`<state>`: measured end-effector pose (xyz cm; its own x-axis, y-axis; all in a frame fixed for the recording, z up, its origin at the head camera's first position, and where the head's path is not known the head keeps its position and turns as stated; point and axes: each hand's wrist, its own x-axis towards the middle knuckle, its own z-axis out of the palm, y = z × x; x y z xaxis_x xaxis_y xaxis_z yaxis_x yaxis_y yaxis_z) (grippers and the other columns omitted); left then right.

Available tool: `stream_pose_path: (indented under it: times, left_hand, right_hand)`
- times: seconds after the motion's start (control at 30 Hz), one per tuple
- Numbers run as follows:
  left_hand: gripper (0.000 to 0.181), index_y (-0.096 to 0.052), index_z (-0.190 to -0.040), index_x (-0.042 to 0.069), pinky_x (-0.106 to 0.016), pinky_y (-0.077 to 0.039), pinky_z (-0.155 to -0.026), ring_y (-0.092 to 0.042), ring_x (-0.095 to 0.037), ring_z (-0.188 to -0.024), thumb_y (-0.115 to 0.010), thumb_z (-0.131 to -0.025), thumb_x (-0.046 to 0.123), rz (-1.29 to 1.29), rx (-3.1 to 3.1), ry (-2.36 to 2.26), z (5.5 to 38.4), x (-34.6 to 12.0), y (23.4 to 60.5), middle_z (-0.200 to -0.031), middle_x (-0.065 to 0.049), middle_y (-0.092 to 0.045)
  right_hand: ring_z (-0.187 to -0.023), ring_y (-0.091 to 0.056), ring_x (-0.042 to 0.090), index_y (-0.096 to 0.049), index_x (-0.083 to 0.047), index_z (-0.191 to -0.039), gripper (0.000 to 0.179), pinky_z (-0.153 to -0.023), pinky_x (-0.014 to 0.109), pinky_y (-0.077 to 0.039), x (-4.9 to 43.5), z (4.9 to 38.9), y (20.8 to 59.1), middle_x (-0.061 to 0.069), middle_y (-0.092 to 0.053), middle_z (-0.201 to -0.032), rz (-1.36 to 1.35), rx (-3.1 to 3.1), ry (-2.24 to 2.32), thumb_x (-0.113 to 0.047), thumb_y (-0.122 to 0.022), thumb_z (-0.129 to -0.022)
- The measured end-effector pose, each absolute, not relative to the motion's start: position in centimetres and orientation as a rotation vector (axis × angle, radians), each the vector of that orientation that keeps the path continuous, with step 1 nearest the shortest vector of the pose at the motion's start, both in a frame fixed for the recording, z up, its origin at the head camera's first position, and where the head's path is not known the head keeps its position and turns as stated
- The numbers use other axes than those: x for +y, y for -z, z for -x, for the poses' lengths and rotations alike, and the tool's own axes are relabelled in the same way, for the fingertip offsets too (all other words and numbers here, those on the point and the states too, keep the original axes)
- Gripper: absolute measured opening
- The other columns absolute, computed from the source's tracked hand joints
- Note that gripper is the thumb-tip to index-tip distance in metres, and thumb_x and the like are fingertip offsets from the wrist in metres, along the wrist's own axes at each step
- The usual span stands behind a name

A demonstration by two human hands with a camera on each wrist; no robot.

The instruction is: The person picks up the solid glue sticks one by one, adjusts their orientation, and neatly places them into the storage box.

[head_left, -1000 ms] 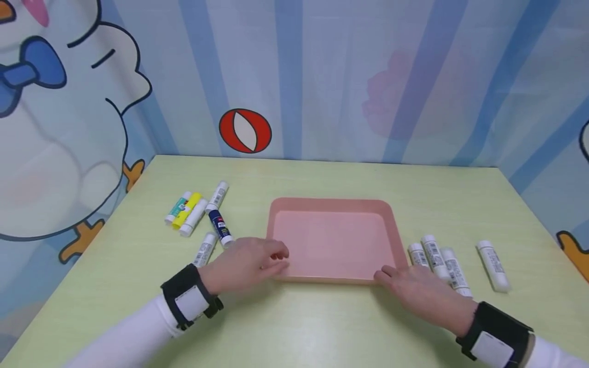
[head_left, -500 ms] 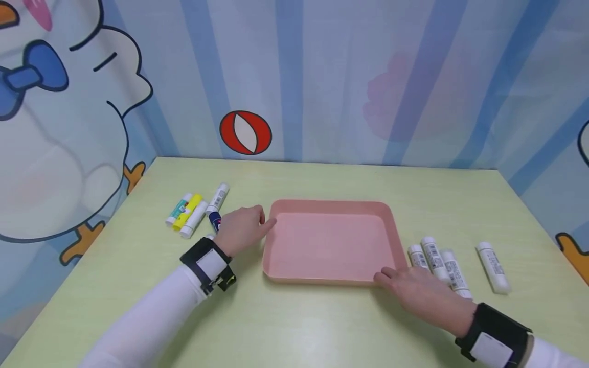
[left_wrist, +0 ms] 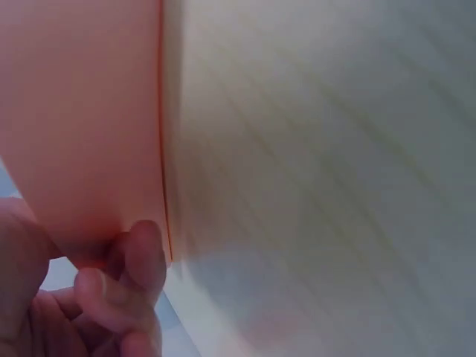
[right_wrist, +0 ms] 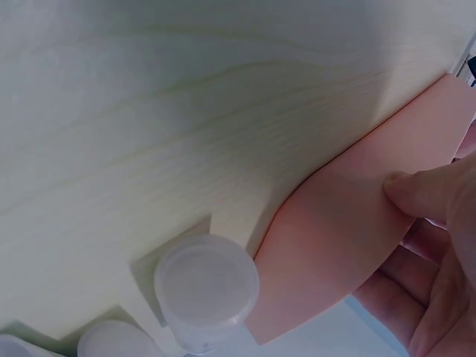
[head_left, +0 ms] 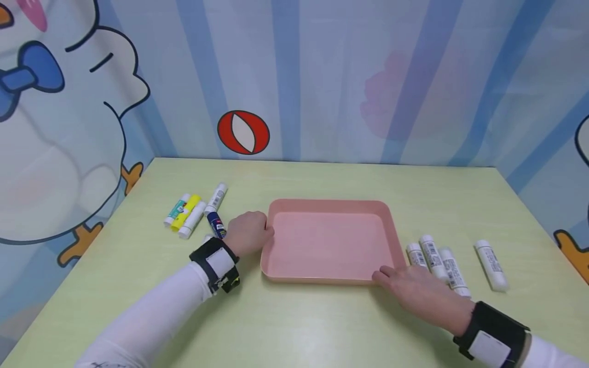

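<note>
In the head view a shallow pink rectangular tray (head_left: 329,243) lies on the table between both hands. My left hand (head_left: 248,232) grips its left rim, fingers curled; the left wrist view shows the bent fingers (left_wrist: 123,286) against the tray's outer wall (left_wrist: 97,134). At the near right corner, my right hand (head_left: 421,291) pinches the rim. From the right wrist, the thumb (right_wrist: 424,193) presses the outer wall (right_wrist: 335,216) and the other fingers reach over the edge. A dark blue glue stick (head_left: 216,225) lies just beyond the left hand, partly hidden by it.
Left of the tray lie a teal glue stick (head_left: 177,209), a yellow one (head_left: 186,212) and white ones (head_left: 216,198). Several white glue sticks (head_left: 432,258) lie close to the right hand, with another (head_left: 491,266) farther right. A patterned curtain (head_left: 322,76) stands behind the table.
My left hand has moved from the tray's near left corner up along its left side, then closed on the rim there. The right hand and the tray look still.
</note>
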<state>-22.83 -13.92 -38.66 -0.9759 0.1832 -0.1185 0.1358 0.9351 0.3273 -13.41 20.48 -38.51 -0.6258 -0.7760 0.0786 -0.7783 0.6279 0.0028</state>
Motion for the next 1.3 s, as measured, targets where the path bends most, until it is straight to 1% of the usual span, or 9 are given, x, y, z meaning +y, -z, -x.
stream_pose_path:
  times: [0.27,0.47,0.6,0.7,0.8,0.9,1.03,1.17,1.3]
  left_hand:
    - [0.033,-0.047,-0.061,0.011,-0.028,-0.037,-0.047,-0.048,-0.015,-0.052,-0.055,-0.092,0.018,-0.236,2.948,-0.46,22.9,-13.5,38.5,-0.059,-0.001,-0.048]
    - [0.033,-0.048,-0.062,0.012,-0.027,-0.036,-0.047,-0.048,-0.014,-0.051,-0.057,-0.093,0.018,-0.219,2.942,-0.423,22.7,-13.2,38.7,-0.059,0.0,-0.048]
    - [0.034,-0.048,-0.061,0.012,-0.027,-0.035,-0.046,-0.048,-0.014,-0.051,-0.057,-0.093,0.018,-0.213,2.946,-0.419,22.7,-13.2,38.6,-0.058,0.0,-0.047]
    - [0.035,-0.047,-0.06,0.012,-0.027,-0.034,-0.046,-0.047,-0.014,-0.05,-0.057,-0.093,0.019,-0.21,2.952,-0.415,22.6,-13.2,38.5,-0.057,0.001,-0.046]
    - [0.035,-0.047,-0.059,0.012,-0.027,-0.034,-0.046,-0.046,-0.014,-0.05,-0.057,-0.093,0.018,-0.204,2.952,-0.417,22.5,-13.2,38.5,-0.056,0.001,-0.046]
    - [0.035,-0.047,-0.059,0.012,-0.027,-0.034,-0.046,-0.047,-0.014,-0.05,-0.057,-0.093,0.018,-0.208,2.953,-0.42,22.5,-13.2,38.5,-0.057,0.0,-0.047]
    - [0.034,-0.049,-0.061,0.012,-0.027,-0.035,-0.046,-0.048,-0.014,-0.051,-0.057,-0.093,0.019,-0.209,2.953,-0.425,22.6,-13.2,38.5,-0.057,0.0,-0.048]
    - [0.034,-0.049,-0.061,0.012,-0.027,-0.035,-0.046,-0.047,-0.014,-0.05,-0.056,-0.093,0.019,-0.204,2.955,-0.425,22.6,-13.2,38.4,-0.057,0.0,-0.047]
    - [0.034,-0.048,-0.061,0.012,-0.027,-0.035,-0.046,-0.047,-0.014,-0.05,-0.057,-0.093,0.018,-0.21,2.961,-0.413,22.6,-13.2,38.4,-0.057,0.0,-0.047]
  right_hand:
    - [-0.052,-0.037,0.003,-0.059,-0.01,-0.092,0.024,-0.046,0.021,-0.037,20.3,13.5,38.2,-0.004,-0.052,-0.071,-1.314,-2.784,-0.053,0.01,-0.065,-0.08]
    - [-0.059,-0.045,0.005,-0.062,-0.01,-0.107,0.015,-0.053,0.023,-0.042,21.2,13.6,36.5,-0.004,-0.056,-0.084,-1.228,-2.729,-0.22,-0.02,-0.064,-0.095]
    - [-0.059,-0.049,0.005,-0.06,-0.007,-0.115,0.036,-0.049,0.024,-0.042,23.6,14.2,35.3,0.005,-0.064,-0.098,-1.095,-2.54,-0.29,-0.039,-0.048,-0.102]
    - [-0.055,-0.05,0.007,-0.055,-0.005,-0.123,0.036,-0.044,0.024,-0.037,26.1,14.6,34.5,0.013,-0.063,-0.108,-0.896,-2.595,-0.301,-0.032,-0.055,-0.1]
    - [-0.063,-0.058,0.019,-0.05,0.0,-0.129,0.044,-0.043,0.026,-0.035,28.6,14.8,34.2,0.021,-0.057,-0.115,-0.646,-2.745,-0.273,-0.019,-0.065,-0.094]
    - [-0.074,-0.059,0.036,-0.043,0.007,-0.132,0.051,-0.042,0.03,-0.036,30.9,15.1,34.8,0.03,-0.049,-0.116,-0.414,-2.88,-0.25,-0.021,-0.064,-0.095]
    - [-0.083,-0.055,0.05,-0.036,0.018,-0.131,0.064,-0.049,0.043,-0.045,33.6,15.4,35.9,0.043,-0.04,-0.116,-0.149,-3.05,-0.221,-0.03,-0.06,-0.097]
    - [-0.083,-0.053,0.053,-0.03,0.026,-0.127,0.076,-0.061,0.053,-0.047,35.5,15.9,36.7,0.05,-0.038,-0.112,0.035,-3.187,-0.227,-0.039,-0.056,-0.098]
    - [-0.087,-0.052,0.054,-0.026,0.03,-0.126,0.089,-0.068,0.055,-0.047,36.5,16.5,37.5,0.05,-0.038,-0.111,0.156,-3.299,-0.274,-0.052,-0.05,-0.097]
